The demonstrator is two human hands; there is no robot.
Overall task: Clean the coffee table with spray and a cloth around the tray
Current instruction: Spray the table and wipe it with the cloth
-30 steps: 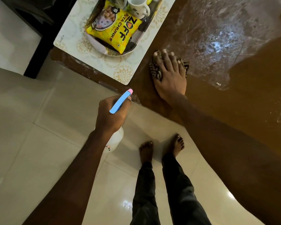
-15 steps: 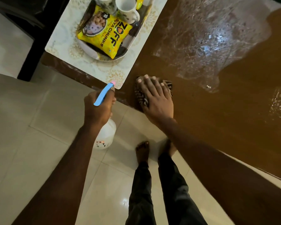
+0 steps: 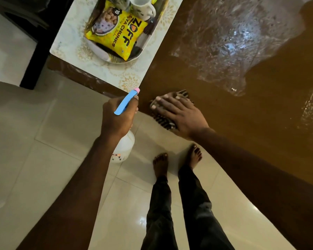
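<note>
My right hand (image 3: pixel 183 117) lies flat on a dark striped cloth (image 3: pixel 162 120), pressing it onto the brown coffee table (image 3: pixel 242 123) right at the near edge. My left hand (image 3: pixel 118 116) grips a white spray bottle (image 3: pixel 122 150) with a blue trigger head and pink nozzle (image 3: pixel 126 101), held just off the table edge, beside the cloth. The tray (image 3: pixel 101 53) sits at the table's near left corner on a cream patterned mat (image 3: pixel 126 78); it holds a yellow snack packet (image 3: pixel 116 37) and a white mug (image 3: pixel 143 6).
Wet glossy streaks (image 3: pixel 228 44) cover the tabletop beyond the cloth. My bare feet (image 3: pixel 161 163) stand on pale floor tiles (image 3: pixel 43 141) close to the table edge. A dark piece of furniture (image 3: pixel 34 42) stands at the upper left.
My right hand has dragged the cloth back toward the near table edge and to the left. My left hand with the bottle has moved up close to the mat's corner.
</note>
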